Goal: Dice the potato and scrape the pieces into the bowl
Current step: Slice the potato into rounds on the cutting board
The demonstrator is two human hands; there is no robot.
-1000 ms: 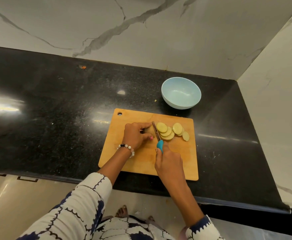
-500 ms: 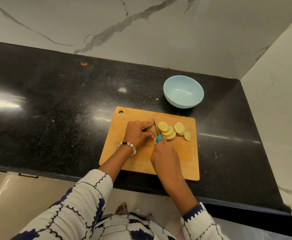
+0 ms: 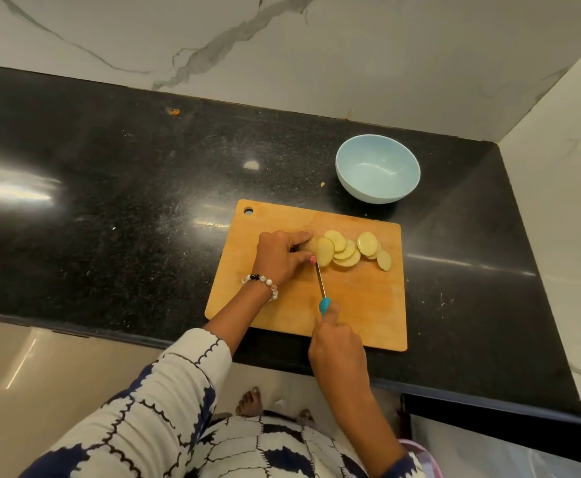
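While left hand (image 3: 280, 257) grips potato (image 3: 308, 243), pale round slices (image 3: 346, 250) overlapping, right hand (image 3: 337, 346) gripping knife (image 3: 322, 288)

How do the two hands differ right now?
The left hand curls over the uncut potato up on the board; the right hand sits at the board's near edge, gripping the knife by its blue handle. The left wrist wears a bead bracelet; the right wrist is bare. Both are closed around something.
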